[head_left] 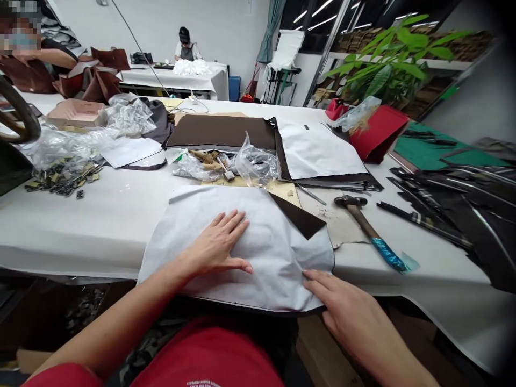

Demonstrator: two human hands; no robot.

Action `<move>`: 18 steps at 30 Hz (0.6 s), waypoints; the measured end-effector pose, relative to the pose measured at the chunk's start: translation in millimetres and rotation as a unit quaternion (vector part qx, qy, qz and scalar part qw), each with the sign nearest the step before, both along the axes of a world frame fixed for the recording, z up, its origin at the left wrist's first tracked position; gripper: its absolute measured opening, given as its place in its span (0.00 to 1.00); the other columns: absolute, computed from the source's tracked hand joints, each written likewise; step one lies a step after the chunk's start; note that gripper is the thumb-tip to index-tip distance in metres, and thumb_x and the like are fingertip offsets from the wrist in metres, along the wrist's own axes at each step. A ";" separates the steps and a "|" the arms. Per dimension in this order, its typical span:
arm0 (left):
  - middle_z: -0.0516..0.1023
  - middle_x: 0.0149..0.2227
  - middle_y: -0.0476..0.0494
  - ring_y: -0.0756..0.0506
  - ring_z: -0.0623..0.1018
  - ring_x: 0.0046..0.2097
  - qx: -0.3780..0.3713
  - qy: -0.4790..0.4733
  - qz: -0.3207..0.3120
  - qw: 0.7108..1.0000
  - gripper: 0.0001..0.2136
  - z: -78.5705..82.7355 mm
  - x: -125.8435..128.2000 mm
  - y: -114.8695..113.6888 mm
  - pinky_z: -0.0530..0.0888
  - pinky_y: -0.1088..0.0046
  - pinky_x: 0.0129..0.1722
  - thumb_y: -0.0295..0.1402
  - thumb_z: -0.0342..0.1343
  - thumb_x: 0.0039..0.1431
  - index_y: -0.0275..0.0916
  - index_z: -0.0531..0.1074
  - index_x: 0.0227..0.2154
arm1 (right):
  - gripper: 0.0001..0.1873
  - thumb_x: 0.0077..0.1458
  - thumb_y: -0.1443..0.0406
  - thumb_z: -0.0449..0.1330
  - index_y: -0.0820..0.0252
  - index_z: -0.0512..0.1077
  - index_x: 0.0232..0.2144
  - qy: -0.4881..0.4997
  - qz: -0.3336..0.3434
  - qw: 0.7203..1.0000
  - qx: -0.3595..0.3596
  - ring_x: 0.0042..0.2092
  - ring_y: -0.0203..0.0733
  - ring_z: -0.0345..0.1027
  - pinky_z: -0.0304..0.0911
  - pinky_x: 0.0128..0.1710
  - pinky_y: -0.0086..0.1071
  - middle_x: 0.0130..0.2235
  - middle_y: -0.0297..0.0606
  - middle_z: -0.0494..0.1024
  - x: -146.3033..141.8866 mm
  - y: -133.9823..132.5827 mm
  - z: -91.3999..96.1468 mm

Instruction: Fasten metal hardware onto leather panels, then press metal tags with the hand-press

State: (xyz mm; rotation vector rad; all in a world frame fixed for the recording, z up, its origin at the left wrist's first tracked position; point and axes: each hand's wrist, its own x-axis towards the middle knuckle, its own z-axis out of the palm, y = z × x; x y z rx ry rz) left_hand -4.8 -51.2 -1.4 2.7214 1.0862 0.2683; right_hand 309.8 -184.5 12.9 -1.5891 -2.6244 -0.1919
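A white-backed fabric panel [266, 247] with a dark edge lies in front of me, overhanging the table's front edge. One dark brown corner [300, 215] is folded over at its upper right. My left hand [215, 244] rests flat on the white side, fingers stretched and thumb spread. At the panel's lower right edge is my right hand [346, 303], its fingers on top and its thumb low by the rim, closed on that edge. The thumb's tip is partly hidden. A hammer [363, 220] with blue wrap on its handle lies right of the panel.
Behind the panel are plastic bags [258, 161], a stack of brown panels [221, 131] and another white-backed panel [322, 150]. Small metal parts [66, 174] lie left. Dark strips [439, 215] cover the right side. Two people work farther back, one at the left [60, 51].
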 end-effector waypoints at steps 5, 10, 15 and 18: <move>0.48 0.74 0.29 0.30 0.50 0.74 0.016 -0.007 0.008 1.000 0.57 -11.3 9.1 -2.2 0.49 0.47 0.72 0.74 0.43 0.51 0.33 0.52 0.72 | 0.23 0.56 0.63 0.63 0.46 0.78 0.54 0.085 0.092 0.988 -0.090 0.47 0.47 0.81 0.78 0.44 0.35 0.51 0.35 0.83 0.0 34.3 60.3; 0.52 0.73 0.30 0.30 0.52 0.74 0.044 -0.043 0.019 0.998 0.56 -20.2 12.9 -4.3 0.49 0.47 0.72 0.74 0.42 0.51 0.35 0.53 0.72 | 0.16 0.67 0.62 0.58 0.51 0.78 0.54 0.208 0.234 0.937 -0.156 0.53 0.41 0.77 0.69 0.55 0.30 0.53 0.37 0.81 -95.5 163.0 106.7; 0.50 0.73 0.31 0.32 0.52 0.74 0.044 -0.088 0.017 0.995 0.55 -21.3 11.4 -2.2 0.50 0.46 0.72 0.73 0.42 0.52 0.36 0.51 0.72 | 0.20 0.68 0.68 0.53 0.58 0.77 0.57 0.173 0.119 0.970 -0.126 0.60 0.42 0.70 0.61 0.59 0.27 0.59 0.38 0.78 -214.9 321.3 81.5; 0.54 0.73 0.31 0.32 0.53 0.74 0.035 -0.107 0.007 0.994 0.54 -18.1 8.6 -0.1 0.51 0.46 0.72 0.73 0.43 0.53 0.35 0.51 0.72 | 0.20 0.63 0.68 0.57 0.60 0.79 0.54 0.127 0.029 0.980 -0.149 0.56 0.47 0.73 0.63 0.55 0.30 0.54 0.42 0.81 -257.1 372.3 60.5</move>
